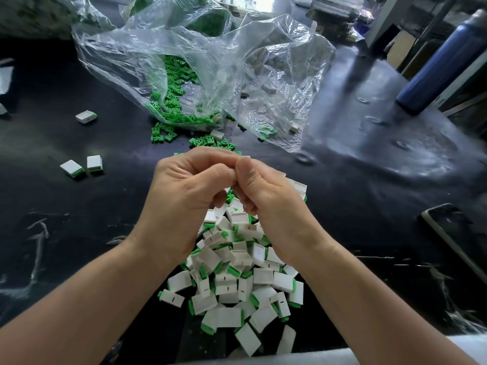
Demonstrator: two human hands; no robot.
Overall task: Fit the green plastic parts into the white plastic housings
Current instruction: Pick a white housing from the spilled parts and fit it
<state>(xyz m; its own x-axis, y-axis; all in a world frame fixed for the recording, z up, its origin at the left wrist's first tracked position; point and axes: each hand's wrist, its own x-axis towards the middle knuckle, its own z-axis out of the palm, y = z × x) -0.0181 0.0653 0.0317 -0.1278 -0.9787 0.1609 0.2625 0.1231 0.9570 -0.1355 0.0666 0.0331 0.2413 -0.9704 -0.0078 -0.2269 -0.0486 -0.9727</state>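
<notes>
Pinching a small white housing between curled fingertips of left hand and right hand; mostly hidden, cannot tell about its green piece. Held above a near heap of fitted housings. Farther, loose green parts in clear bag. Probably light, stiff, slightly slippery; better to grip by the flat sides.

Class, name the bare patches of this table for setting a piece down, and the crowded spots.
Bare: left of the left hand, nearer than the two housings; right of the right hand, between bag and phone. Crowded: the pile under the hands, green parts at the bag mouth.
</notes>
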